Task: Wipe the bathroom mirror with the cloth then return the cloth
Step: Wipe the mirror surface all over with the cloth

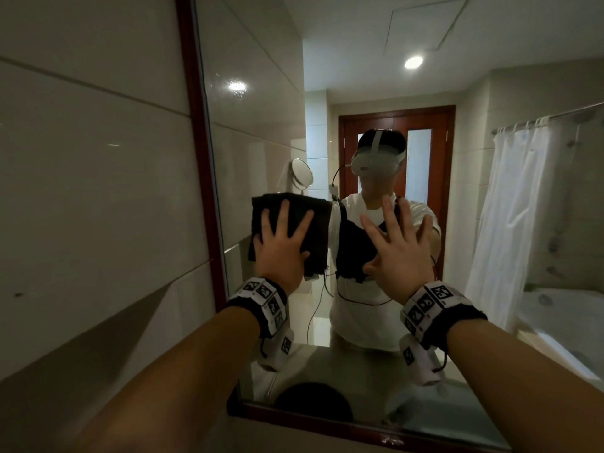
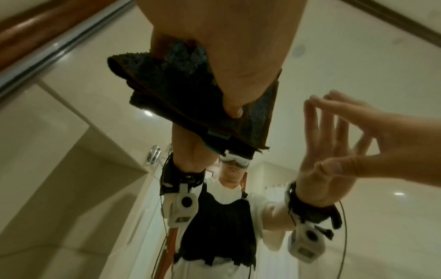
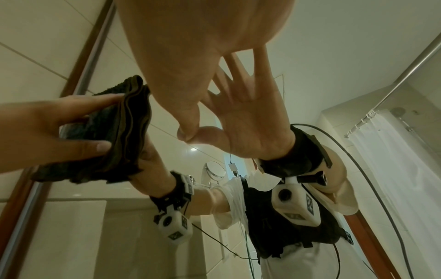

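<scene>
A dark folded cloth [image 1: 320,243] lies flat against the bathroom mirror [image 1: 261,125], close to its left edge. My left hand [image 1: 281,253] presses it onto the glass with straight, spread fingers. The left wrist view shows the cloth [image 2: 171,90] under my palm [image 2: 214,37], several folds thick. My right hand [image 1: 398,253] is beside it to the right, flat, fingers spread, holding nothing. In the right wrist view its fingertips [image 3: 188,132] meet their own reflection on the glass, with the cloth [image 3: 124,132] and left hand [image 3: 47,128] at the left.
A red-brown wooden frame [image 1: 192,125] borders the mirror at the left and along the bottom [image 1: 327,420]. A glossy tiled wall [image 1: 91,158] is to the left. The glass reflects a person, a door, a white shower curtain [image 1: 510,207] and a bathtub.
</scene>
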A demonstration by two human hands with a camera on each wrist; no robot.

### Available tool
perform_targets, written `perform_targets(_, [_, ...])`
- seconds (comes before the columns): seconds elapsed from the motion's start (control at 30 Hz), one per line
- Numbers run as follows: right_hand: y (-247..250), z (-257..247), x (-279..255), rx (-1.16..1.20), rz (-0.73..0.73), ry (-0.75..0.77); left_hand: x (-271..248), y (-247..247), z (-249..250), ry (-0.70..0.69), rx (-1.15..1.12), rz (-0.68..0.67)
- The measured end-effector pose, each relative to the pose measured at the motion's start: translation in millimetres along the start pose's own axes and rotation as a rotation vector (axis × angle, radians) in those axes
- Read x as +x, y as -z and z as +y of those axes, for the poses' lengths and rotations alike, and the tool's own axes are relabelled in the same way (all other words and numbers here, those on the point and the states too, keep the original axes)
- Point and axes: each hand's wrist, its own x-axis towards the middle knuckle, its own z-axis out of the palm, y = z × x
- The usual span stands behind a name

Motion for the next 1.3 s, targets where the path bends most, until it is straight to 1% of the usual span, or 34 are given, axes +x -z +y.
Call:
perform_targets(0.13, [7.3, -4.1, -2.1, -0.012, -0.023, -0.019, -4.2, -0.8, -1.5, -0.005, 0.006, -0.028])
perform_targets(0.2, [16.5, -5.3, -1.6, -0.015, -0.012, -0.018, -2.0, 3.6, -4.1, -0.013, 0.015, -0.046])
perform_targets(0.37, [54.1, 1.3, 18.7, 0.028, 0.140, -0.006, 13.5, 17.7, -9.8, 0.013, -0.024, -0.062])
perform_targets(0.47, [73.8, 11.8, 42.9, -0.004, 0.175, 0.004, 27.5, 29.6, -10.3, 0.030, -0.028, -0.045])
perform_targets(0.6, [92.8, 27.0, 78.2, -0.067, 0.110, -0.025, 49.8, 42.7, -16.8, 0.035, -0.017, -0.017])
perform_targets(0.7, [89.1, 32.1, 89.8, -0.057, 0.023, -0.043, 66.9, 51.9, -21.1, 0.041, -0.023, 0.011])
perform_targets(0.83, [76.1, 33.8, 90.7, -0.027, 0.042, -0.047, 91.3, 67.3, -24.7, 0.010, -0.013, 0.050])
perform_targets(0.97, [72.4, 37.2, 92.1, -0.023, 0.054, -0.038, 107.6, 78.9, -16.5, 0.000, -0.011, 0.079])
perform_targets(1.07, [72.8, 35.4, 91.1, -0.013, 0.044, -0.045, 102.8, 76.5, -11.0, 0.003, -0.017, 0.094])
perform_targets(1.13, [74.9, 32.9, 90.4, -0.013, 0.043, -0.057, 88.3, 66.8, -8.2, -0.014, 0.013, 0.091])
perform_targets(1.2, [76.6, 28.8, 88.5, -0.008, 0.044, -0.066, 69.7, 52.2, -10.4, -0.017, 0.039, 0.061])
perform_targets(1.3, [78.3, 25.6, 85.7, 0.002, 0.030, -0.093, 51.3, 34.6, -23.1, -0.005, 0.006, 0.029])
